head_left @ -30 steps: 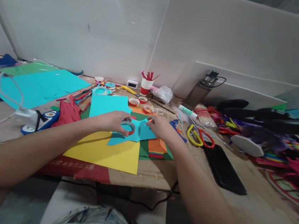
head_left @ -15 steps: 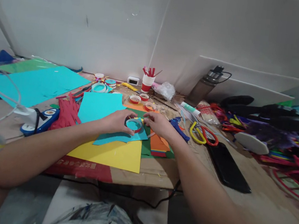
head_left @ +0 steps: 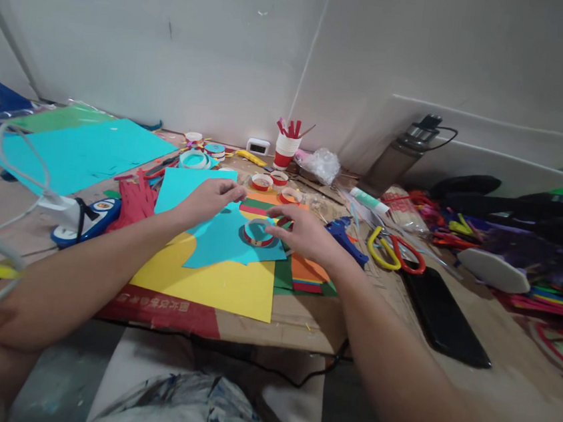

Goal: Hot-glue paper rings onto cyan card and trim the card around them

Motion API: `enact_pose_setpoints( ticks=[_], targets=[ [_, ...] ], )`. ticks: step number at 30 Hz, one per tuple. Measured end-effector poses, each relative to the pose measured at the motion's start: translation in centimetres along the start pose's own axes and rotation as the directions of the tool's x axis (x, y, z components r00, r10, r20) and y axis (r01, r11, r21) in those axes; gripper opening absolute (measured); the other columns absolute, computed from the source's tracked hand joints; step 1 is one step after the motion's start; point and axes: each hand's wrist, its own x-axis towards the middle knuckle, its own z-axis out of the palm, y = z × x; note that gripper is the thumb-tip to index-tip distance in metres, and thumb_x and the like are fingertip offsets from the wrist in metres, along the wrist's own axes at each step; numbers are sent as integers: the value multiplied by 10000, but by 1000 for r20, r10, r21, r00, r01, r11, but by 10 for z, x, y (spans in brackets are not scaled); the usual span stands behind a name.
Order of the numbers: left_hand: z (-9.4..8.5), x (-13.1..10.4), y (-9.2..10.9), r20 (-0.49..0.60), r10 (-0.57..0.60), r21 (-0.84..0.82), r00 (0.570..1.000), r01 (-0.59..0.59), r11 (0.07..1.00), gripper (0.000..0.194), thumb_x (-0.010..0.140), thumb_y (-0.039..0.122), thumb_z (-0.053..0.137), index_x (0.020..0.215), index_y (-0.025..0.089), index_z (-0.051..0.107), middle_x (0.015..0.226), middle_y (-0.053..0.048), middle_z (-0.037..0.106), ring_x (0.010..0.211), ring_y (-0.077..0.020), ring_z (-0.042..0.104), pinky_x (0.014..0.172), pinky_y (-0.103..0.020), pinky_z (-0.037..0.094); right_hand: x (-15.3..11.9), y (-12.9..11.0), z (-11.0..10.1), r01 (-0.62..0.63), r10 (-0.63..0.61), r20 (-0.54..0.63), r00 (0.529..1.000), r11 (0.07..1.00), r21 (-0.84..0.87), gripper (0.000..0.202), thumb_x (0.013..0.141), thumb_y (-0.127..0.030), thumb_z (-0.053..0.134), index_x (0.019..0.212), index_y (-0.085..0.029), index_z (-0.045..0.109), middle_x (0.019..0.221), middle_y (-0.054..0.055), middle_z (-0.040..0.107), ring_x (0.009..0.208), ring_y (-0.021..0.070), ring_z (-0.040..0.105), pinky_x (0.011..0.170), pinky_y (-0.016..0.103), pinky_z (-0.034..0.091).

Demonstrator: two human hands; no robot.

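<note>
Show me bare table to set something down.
Most room: the brown cardboard tabletop right of the flat black rectangular object, toward the near edge. A smaller gap lies between the yellow paper sheet and the right forearm, with tiny scraps. Crowded: beside the right hand, where a red-and-white paper ring sits over turquoise paper, and along the back.

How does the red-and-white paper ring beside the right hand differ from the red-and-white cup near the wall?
The paper ring is a low hoop, while the cup is taller. The ring sits on blue paper; the cup stands further back. The cup holds mostly red sticks; the ring holds none. Both are round, in red and white.
</note>
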Motion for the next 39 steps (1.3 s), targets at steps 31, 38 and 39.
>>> enact_pose_setpoints(
  ticks=[31, 38, 39],
  targets=[
    [-10, 4, -11, -117, -12, -50, 993, 7, 999, 315, 894, 410, 584, 742, 162, 707, 809, -74, 769, 745, -163, 672, 644, -272, 498, -6, -4, -8, 30, -30, 18, 999, 999, 26, 403, 909, -388, 704, 1270, -210, 678, 1313, 114, 701, 1153, 253, 662, 992, 429, 527],
    [-31, 12, -14, -307, -16, -104, 952, -17, 994, 276, 902, 373, 595, 774, 153, 702, 843, -87, 778, 770, -165, 686, 654, -268, 500, -9, -5, -4, 109, -107, 106, 989, 994, -5, 639, 763, -313, 849, 1364, -244, 645, 1401, 119, 663, 1272, 288, 626, 1074, 472, 497],
    [-31, 14, -17, -309, -22, -105, 951, -11, 994, 270, 901, 368, 594, 773, 154, 701, 837, -87, 778, 761, -165, 686, 646, -268, 499, -9, -5, -4, 112, -111, 105, 988, 994, -10, 631, 768, -318, 846, 1362, -243, 646, 1402, 119, 663, 1271, 290, 628, 1076, 476, 496]
  ],
)
